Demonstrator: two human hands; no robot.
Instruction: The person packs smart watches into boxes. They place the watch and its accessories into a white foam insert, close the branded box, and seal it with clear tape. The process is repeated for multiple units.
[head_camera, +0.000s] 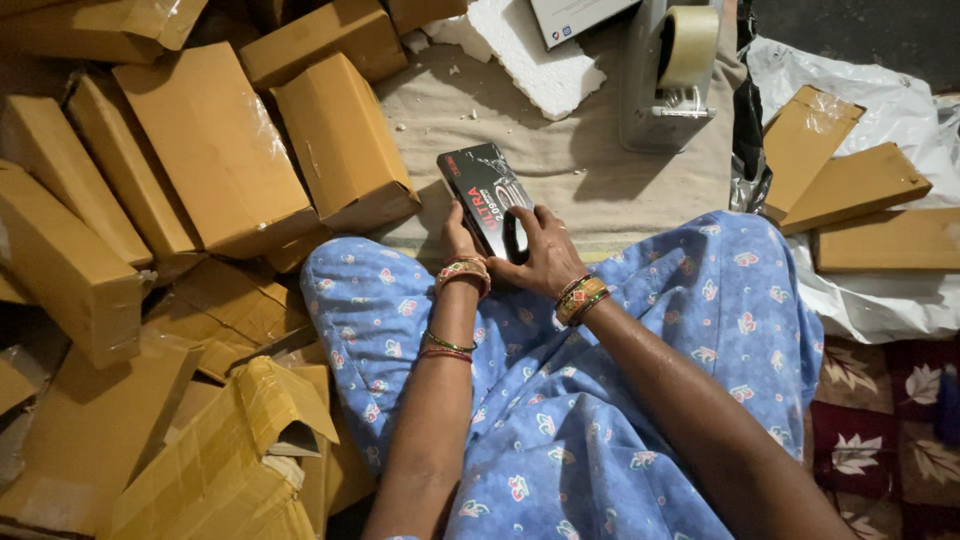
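A small black product box (480, 185) with red and white print stands tilted on the beige cloth between my knees. My left hand (458, 240) grips its near left edge, mostly hidden behind the box. My right hand (540, 250) presses flat on its front face, fingers spread. Both wrists wear coloured bangles. My lap is covered in blue patterned fabric (600, 400).
Several brown cardboard boxes (215, 140) are piled on the left, some taped and torn open (230, 460). A grey tape dispenser (665, 75) and white foam piece (530, 50) lie ahead. More flat brown boxes (850, 190) rest on white plastic sheeting at right.
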